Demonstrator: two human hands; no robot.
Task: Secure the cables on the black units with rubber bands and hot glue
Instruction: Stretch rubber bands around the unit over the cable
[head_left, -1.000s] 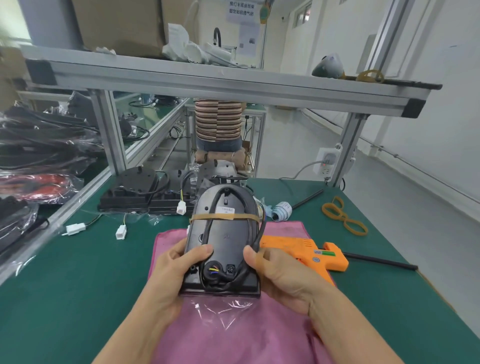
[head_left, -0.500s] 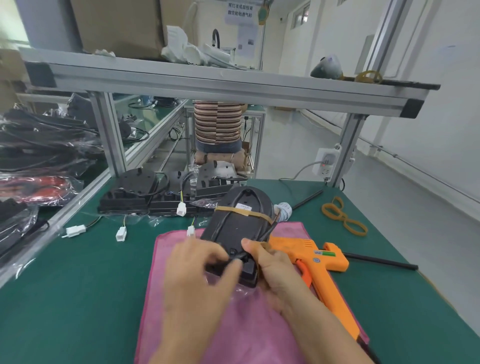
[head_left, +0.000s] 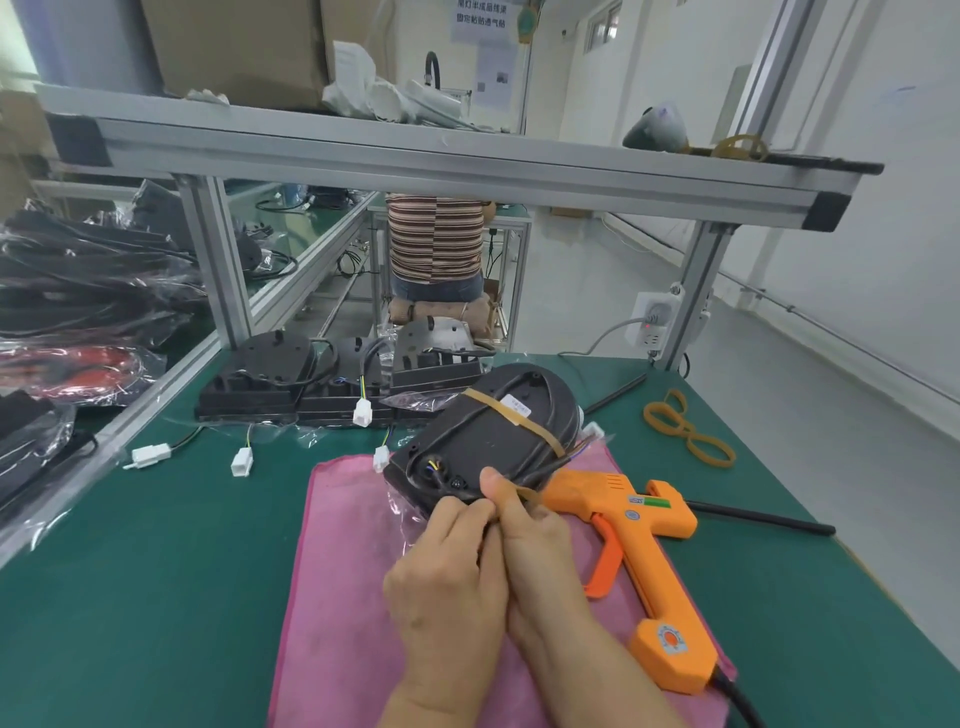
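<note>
Your black unit (head_left: 488, 441) lies tilted on the pink cloth (head_left: 343, 597), one rubber band (head_left: 511, 421) across its cable. Your left hand (head_left: 449, 566) and right hand (head_left: 530, 540) pinch a second band at its near edge; the orange glue gun (head_left: 639, 525) lies just right.

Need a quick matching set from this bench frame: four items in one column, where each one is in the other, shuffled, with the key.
1. orange plastic hot glue gun
2. loose tan rubber bands
3. black oval unit with a cable
4. white power strip

A. on the frame post
B. held by both hands
C. lying on the pink cloth
D. on the bare green mat

Pairs: 1-C, 2-D, 3-B, 4-A
</note>
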